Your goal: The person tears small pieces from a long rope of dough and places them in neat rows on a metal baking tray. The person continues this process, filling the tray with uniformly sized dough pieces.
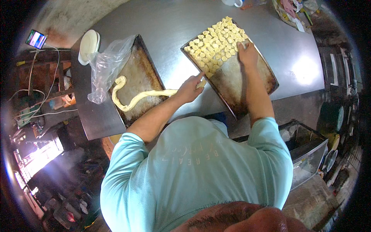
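A long rope of pale yellow dough [145, 94] runs from a coil on the left baking tray [139, 63] to my left hand [189, 88]. That hand is closed around the rope, and a short end sticks out past the fingers near the edge of the right baking tray [232, 84]. Small round dough pieces [216, 40] cover the far part of the right tray in close rows. Over that tray, my right hand [248, 53] has its fingertips down at the near edge of the pieces. Whether it pinches a piece is hidden.
A clear plastic bag [108, 68] lies over the left tray's edge, beside white oval dishes [88, 45]. Both trays rest on a metal table [165, 26]. A white mug [233, 3] and a heap of cloths [289, 13] are at the far side. A phone [36, 39] stands left.
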Demonstrator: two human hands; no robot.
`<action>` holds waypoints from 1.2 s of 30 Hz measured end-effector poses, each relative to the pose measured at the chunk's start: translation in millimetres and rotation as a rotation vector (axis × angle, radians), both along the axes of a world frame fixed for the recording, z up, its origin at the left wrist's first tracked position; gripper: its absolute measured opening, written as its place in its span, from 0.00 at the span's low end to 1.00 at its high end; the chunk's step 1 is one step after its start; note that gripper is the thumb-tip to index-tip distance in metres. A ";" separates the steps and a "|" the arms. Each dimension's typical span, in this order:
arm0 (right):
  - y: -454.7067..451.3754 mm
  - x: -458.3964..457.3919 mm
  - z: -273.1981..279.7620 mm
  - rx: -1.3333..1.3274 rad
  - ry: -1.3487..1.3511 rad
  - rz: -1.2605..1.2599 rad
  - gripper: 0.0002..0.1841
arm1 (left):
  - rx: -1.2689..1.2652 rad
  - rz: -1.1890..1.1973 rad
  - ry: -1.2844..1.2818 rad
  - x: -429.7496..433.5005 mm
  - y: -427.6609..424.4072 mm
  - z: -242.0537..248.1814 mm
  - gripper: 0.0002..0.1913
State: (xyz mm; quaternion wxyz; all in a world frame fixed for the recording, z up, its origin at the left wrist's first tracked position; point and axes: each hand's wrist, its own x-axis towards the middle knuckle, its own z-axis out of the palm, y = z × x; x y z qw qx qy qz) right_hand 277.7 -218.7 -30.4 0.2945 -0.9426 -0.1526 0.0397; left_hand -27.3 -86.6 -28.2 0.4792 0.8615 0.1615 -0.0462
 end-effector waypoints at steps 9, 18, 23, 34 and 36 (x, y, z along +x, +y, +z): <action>-5.0 -178.1 0.9 0.062 0.570 0.458 0.12 | -0.168 0.050 -0.122 9.0 -4.6 15.8 0.49; -10.2 -164.1 21.4 0.308 0.251 0.252 0.13 | -0.357 -0.291 -0.072 28.3 -7.8 26.6 0.13; -22.6 -62.7 -1.3 0.265 0.103 0.039 0.20 | -0.396 -0.354 0.193 30.6 -21.7 62.8 0.09; -2.8 51.6 -28.8 -0.073 -0.079 0.022 0.22 | -0.011 -0.146 0.058 -5.4 -1.7 6.7 0.23; -6.1 23.8 -6.3 -0.031 -0.063 -0.043 0.22 | 0.052 -0.137 0.022 -13.0 3.9 -7.2 0.29</action>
